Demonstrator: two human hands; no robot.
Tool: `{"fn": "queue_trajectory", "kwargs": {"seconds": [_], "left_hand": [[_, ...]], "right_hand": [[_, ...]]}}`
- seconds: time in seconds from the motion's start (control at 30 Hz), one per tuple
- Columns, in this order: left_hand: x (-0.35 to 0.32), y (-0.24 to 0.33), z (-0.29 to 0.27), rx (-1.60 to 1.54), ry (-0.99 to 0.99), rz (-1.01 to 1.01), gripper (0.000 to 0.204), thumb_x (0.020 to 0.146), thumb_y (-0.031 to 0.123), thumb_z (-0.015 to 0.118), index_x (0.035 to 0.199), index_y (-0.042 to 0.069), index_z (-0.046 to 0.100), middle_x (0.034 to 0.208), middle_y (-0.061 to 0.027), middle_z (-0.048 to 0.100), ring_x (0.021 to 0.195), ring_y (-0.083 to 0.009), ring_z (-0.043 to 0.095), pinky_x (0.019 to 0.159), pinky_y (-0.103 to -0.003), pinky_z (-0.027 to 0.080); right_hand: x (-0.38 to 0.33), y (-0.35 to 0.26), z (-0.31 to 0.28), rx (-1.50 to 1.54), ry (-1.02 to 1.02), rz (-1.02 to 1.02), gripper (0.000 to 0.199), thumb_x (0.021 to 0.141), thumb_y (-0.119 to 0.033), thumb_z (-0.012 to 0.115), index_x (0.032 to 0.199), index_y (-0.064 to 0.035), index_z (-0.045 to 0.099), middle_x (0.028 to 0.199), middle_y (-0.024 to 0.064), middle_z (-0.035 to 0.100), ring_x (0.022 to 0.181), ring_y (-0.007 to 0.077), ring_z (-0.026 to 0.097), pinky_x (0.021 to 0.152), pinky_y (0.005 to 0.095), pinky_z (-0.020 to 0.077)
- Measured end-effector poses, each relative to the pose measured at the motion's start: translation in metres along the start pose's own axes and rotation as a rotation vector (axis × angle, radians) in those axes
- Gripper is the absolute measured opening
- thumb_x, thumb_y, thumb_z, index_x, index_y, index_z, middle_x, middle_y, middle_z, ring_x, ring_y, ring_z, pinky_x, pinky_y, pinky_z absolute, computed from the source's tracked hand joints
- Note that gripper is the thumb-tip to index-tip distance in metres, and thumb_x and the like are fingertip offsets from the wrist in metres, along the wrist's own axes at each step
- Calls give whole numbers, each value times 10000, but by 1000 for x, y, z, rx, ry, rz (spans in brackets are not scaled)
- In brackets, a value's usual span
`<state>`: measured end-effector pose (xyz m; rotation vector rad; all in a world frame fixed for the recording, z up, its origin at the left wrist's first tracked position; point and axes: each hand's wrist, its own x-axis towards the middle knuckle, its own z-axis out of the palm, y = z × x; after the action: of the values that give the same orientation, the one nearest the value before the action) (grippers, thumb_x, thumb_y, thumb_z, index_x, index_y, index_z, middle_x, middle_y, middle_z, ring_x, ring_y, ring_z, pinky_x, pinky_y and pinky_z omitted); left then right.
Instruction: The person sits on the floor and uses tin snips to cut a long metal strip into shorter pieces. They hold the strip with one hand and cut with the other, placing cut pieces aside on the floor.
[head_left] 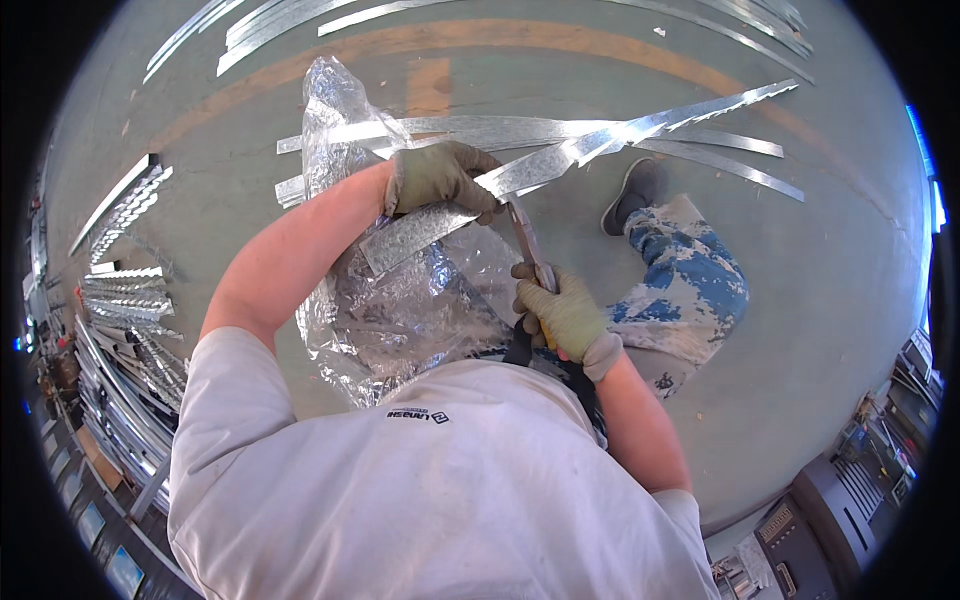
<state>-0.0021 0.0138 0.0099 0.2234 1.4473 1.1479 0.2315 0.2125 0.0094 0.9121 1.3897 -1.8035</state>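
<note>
My left hand (438,178), in a grey-green work glove, grips a long galvanised metal strip (560,162) near its middle. The strip runs from lower left to upper right and has a jagged, notched edge toward its far end. My right hand (565,318), gloved the same way, is closed around the handles of tin snips (528,243). The snips' blades point up and meet the strip just right of my left hand. A crumpled clear plastic sheet (400,300) hangs beneath the strip, over my lap.
Several more flat metal strips (720,160) lie on the grey concrete floor beyond my hands, and others (260,25) lie at the top. Stacks of cut metal pieces (125,300) sit at the left. My leg in blue patterned trousers (685,290) stretches right. Machines (850,500) stand at lower right.
</note>
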Motion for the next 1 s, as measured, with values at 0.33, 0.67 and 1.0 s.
{"fn": "queue_trajectory", "kwargs": {"seconds": [0.33,0.67,1.0], "left_hand": [[8,-18,-3,101,51,118,413,923,93,902,1290,-49,776,1014,-99,826,857,-162,778,789,-319,610],[5,-18,-4,122,92,167,390,870,144,956,1210,-1,829,890,-57,834,778,-124,753,721,-302,582],[-6,-10,-4,237,70,187,368,865,155,953,1170,-13,832,882,-50,837,811,-112,747,749,-298,574]], "right_hand": [[10,22,11,-423,264,-131,438,1115,-306,691,1467,-50,648,955,103,748,705,209,697,605,379,549],[3,19,37,-936,565,-358,531,1046,-308,739,1465,-4,621,1127,283,786,1010,471,779,864,548,621],[-30,6,38,-230,235,-147,510,1007,-296,836,1417,-47,662,985,70,720,722,176,670,585,368,560]]}}
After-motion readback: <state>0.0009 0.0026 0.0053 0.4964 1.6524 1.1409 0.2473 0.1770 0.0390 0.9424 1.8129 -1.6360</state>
